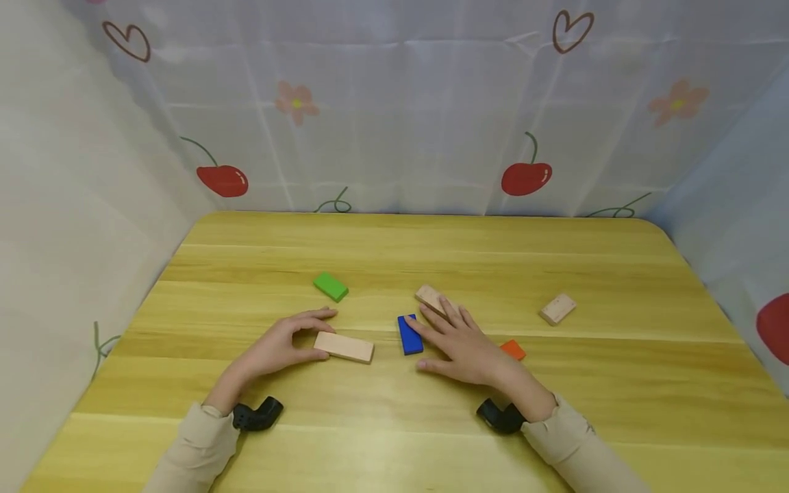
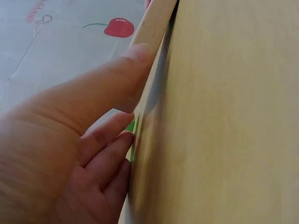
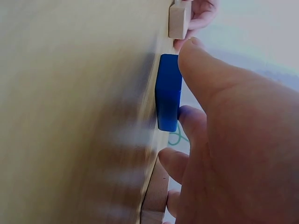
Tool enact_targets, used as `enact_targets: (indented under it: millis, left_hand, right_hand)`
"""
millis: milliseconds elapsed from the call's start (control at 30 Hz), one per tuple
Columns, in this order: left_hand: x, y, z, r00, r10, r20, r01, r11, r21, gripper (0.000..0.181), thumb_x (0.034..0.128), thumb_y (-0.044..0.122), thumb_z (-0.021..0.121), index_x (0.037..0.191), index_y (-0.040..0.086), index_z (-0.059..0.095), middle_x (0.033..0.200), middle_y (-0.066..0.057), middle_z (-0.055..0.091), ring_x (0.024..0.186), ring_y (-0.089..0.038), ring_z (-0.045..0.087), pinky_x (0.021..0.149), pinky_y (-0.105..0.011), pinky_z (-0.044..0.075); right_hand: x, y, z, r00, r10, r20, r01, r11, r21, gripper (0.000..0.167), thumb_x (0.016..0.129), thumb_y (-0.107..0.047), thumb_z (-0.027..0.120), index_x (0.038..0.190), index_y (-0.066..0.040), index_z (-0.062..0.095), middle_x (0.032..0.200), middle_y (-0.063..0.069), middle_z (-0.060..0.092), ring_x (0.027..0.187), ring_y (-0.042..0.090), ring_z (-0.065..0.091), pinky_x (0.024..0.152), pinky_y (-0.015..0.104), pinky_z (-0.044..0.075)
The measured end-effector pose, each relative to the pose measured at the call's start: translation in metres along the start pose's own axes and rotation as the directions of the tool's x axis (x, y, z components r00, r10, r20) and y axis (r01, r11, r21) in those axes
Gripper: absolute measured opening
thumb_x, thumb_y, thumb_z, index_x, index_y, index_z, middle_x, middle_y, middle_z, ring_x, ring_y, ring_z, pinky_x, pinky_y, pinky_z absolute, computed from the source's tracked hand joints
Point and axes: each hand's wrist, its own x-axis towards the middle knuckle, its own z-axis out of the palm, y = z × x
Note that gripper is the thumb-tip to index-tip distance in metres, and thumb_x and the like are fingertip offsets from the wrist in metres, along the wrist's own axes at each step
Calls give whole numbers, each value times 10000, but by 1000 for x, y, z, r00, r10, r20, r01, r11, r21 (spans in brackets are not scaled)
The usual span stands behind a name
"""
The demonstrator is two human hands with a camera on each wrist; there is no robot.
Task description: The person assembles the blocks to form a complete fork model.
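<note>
Can't see the whole orange block (image 1: 513,349) tbh
Partly tucked behind the right hand (image 1: 462,348). Also cropped: near edge of the tabletop (image 1: 370,438).

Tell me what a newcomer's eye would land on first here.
Likely the vivid blue block near the middle of the table, partly covered by the right grip. Next, the green block, lying beyond the left grip, which pinches a plain wooden block. Then the orange block, partly hidden by the right grip.

Wood-grained desk (image 1: 382,445), bearing a green block (image 1: 330,287), a blue block (image 1: 409,335), a partly covered orange block (image 1: 514,350), a central wooden block (image 1: 429,296) and a rightmost wooden block (image 1: 557,309).
</note>
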Motion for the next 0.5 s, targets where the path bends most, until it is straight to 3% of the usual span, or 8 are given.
enact_targets:
  millis: [133,233,367,500]
  left_hand:
    - [0,2,0,1000,-26,-17,25,998,-56,307,789,276,758,1075,222,659,1332,0,503,1272,-193,387,1024,-349,314]
    - [2,7,-1,998,-59,-9,57,987,-152,316,822,231,736,1116,161,641,1176,-21,589,1092,-200,530,904,-323,428]
    - [6,14,-3,994,-110,12,108,934,-341,353,898,124,645,1231,35,574,1068,-120,617,940,-230,604,771,-327,507]
    - [15,19,-3,988,-153,-24,130,902,-412,405,934,117,591,1315,4,512,1155,-196,571,998,-244,597,796,-350,511]
  right_hand:
    - [0,-1,0,1000,8,11,-8,1000,11,706,923,-497,520,1504,-215,234,1538,118,128,1377,376,-56,1054,596,19]
    - [0,-1,1,1000,16,20,-16,1000,18,702,926,-503,509,1505,-227,224,1542,106,116,1379,360,-73,1058,585,6]
    - [0,0,0,999,20,25,-20,1000,18,704,927,-516,495,1507,-230,216,1545,98,106,1380,346,-88,1060,580,-1]
    - [0,0,-1,1000,19,21,-19,1000,15,704,928,-516,494,1507,-226,215,1545,99,103,1380,349,-88,1060,581,1]
